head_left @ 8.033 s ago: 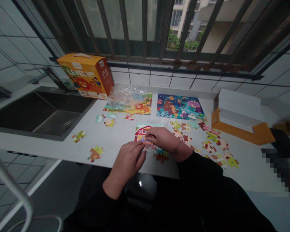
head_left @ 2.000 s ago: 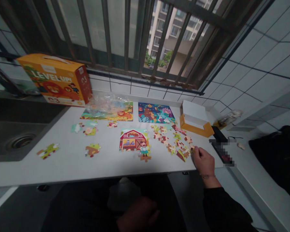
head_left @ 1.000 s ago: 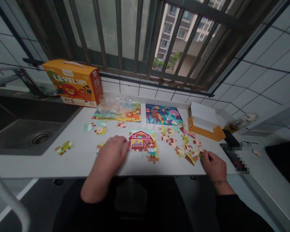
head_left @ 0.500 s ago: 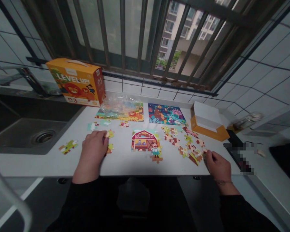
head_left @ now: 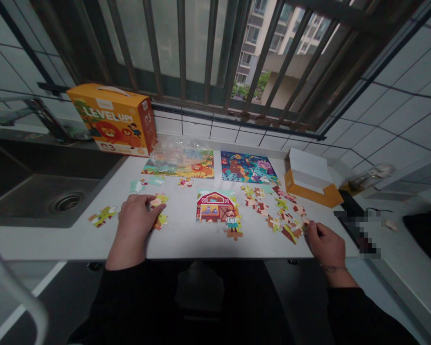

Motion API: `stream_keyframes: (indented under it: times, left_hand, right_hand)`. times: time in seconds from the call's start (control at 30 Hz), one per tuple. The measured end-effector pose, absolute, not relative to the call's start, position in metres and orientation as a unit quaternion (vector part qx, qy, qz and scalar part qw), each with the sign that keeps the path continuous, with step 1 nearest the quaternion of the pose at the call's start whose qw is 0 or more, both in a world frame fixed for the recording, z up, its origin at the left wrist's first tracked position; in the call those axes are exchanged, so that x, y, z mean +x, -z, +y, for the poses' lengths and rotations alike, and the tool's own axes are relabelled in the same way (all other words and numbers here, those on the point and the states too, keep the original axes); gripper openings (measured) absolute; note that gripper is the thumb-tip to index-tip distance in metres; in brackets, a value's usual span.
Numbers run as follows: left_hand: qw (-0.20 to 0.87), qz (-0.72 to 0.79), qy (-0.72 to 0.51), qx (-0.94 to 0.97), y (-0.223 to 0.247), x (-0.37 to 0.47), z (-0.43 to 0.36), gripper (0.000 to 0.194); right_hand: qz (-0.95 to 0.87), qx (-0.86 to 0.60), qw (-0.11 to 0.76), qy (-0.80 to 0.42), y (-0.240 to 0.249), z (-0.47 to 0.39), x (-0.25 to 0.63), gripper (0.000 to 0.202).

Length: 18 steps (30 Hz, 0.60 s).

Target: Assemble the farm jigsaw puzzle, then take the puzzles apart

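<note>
While the left hand (head_left: 134, 218) curves over the tabletop (head_left: 197, 242), its thumb and forefinger are parted around a pink-and-yellow-green cardboard puzzle cluster (head_left: 159, 198); whether they touch it is unclear. The right hand (head_left: 326, 244) has its fingers curled and the thumb drawn in at the near right edge of the loose multicoloured cardboard pieces (head_left: 282, 218); I cannot tell whether it pinches one.

The step looks like handling or choosing pieces. Lifting the left cluster would call for a light, level grip on its edges, since the joints could part.

Between the hands lies one partly joined red barn puzzle section (head_left: 213, 206), its lower edge uneven. One yellow-green jigsaw cluster (head_left: 102, 216) sits left of the left hand, and another yellow-green and brown cluster (head_left: 161, 221) just beside its thumb. Beyond that hand are one small pink animal cluster (head_left: 185, 182) and pale teal pieces (head_left: 138, 186). The pieces by the right hand overlap too much to count.

Farther from the hands are two printed pictures, one yellow-orange (head_left: 201, 167), one dark blue (head_left: 247, 167), one crumpled clear plastic wrapper (head_left: 172, 153), one orange carton with a handle (head_left: 111, 120), and one open white-and-orange box (head_left: 311, 179).
</note>
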<state>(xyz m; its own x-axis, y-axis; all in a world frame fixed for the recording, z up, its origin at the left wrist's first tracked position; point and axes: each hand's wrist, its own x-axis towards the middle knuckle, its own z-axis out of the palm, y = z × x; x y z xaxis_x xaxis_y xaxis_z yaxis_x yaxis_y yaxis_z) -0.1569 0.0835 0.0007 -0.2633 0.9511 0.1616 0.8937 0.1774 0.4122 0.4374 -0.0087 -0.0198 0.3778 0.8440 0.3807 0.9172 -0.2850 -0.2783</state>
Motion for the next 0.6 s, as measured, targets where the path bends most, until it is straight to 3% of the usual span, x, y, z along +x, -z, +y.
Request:
stream_keyframes:
  times: [0.17,0.4,0.6]
  left_hand:
    - [0.040,0.787,-0.217,0.576,0.000,-0.158,0.081,0.059]
    - [0.065,0.786,-0.224,0.572,-0.004,-0.155,0.081,0.047]
    - [0.142,0.719,-0.337,0.592,-0.014,-0.145,0.073,0.031]
  right_hand:
    - [-0.552,-0.797,0.232,0.080,0.020,-0.009,0.437,0.049]
    - [-0.557,-0.792,0.233,0.093,0.022,-0.009,0.438,0.048]
    - [-0.549,-0.797,0.236,0.090,0.021,-0.009,0.437,0.047]
